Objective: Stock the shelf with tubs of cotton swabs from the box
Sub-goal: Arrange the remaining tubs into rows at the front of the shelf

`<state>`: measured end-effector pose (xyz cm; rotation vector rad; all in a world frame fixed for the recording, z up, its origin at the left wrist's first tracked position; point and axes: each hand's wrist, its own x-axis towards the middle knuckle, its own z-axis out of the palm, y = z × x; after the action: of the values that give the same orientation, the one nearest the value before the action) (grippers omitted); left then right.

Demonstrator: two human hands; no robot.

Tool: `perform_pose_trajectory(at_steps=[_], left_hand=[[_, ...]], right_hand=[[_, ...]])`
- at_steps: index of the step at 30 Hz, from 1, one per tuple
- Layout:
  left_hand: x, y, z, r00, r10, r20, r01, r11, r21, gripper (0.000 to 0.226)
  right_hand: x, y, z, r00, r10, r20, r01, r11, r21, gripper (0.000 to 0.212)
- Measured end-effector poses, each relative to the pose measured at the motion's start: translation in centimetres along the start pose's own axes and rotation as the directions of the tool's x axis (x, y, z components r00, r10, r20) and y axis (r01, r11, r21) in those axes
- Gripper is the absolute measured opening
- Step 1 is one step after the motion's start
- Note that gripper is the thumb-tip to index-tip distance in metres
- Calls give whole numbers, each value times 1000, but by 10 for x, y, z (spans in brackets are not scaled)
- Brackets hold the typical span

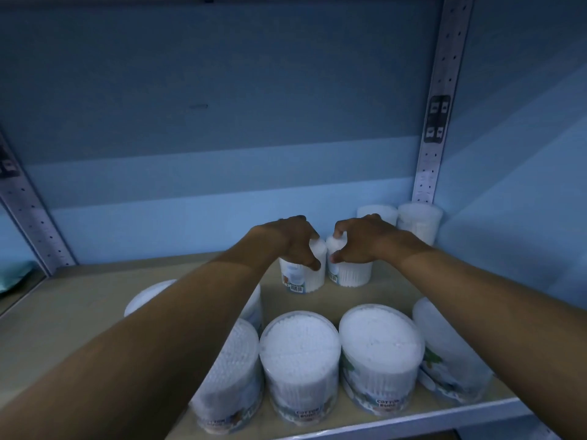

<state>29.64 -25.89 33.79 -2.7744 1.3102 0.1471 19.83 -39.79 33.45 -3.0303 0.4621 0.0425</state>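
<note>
With both arms stretched toward the middle of the frame, I have one tub under each hand on the shelf (79,300). Left to right:

- Far left edge: a perforated metal upright (30,214); a teal item beside it, too dim to identify.
- Left of centre, partly hidden under my left forearm: a back-left tub (143,296), and in front of it the front-left tub (228,382) at the shelf's front edge.
- Centre: my left hand (293,241), fingers curled over the top and thumb down the front, grips the left held tub (303,277), which stands upright on the shelf, barcode label facing me.
- Just beside it, nearly touching: the right held tub (352,273), upright, gripped from above by my right hand (357,239), fingers curled over the lid, thumb at the near side.
- Front row, lower centre: two upright tubs side by side, the centre-left tub (300,366) and the centre-right tub (381,354), lids showing packed swab tips.
- Lower right: a front-right tub (451,354), partly behind my right forearm.
- Back right corner: two tubs, the corner-left tub (386,214) and the corner-right tub (419,220), against the right upright (440,100).

The box is not in frame.
</note>
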Motion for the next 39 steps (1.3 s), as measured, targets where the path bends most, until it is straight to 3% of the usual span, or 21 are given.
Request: perform_pose_trajectory(at_steps=[7, 12, 17, 20, 28, 36, 39], left_hand=[[-27, 5, -3, 999, 20, 41, -19, 1000, -18, 76], [-35, 7, -8, 997, 37, 69, -38, 999, 17, 78], [-37, 6, -20, 994, 51, 96, -57, 997, 54, 82], [-36, 4, -21, 988, 57, 142, -64, 997, 43, 83], [-30, 5, -18, 989, 35, 143, -39, 999, 23, 70], [-23, 7, -18, 986, -9, 166, 24, 996, -86, 77], [-24, 6, -21, 989, -10, 150, 16, 999, -36, 87]], right_hand=[[-24, -2, -1, 1000, -5, 24, 4, 998, 57, 49], [-27, -5, -15, 997, 3, 83, -5, 1000, 22, 61], [-21, -4, -27, 1000, 16, 6, -16, 999, 40, 67], [-19, -6, -29, 999, 23, 33, -25, 998, 60, 67], [-16, -4, -21, 995, -26, 94, 19, 997, 75, 53], [-12, 5, -27, 981, -77, 176, 64, 995, 78, 42], [-13, 7, -35, 981, -87, 174, 70, 993, 100, 40]])
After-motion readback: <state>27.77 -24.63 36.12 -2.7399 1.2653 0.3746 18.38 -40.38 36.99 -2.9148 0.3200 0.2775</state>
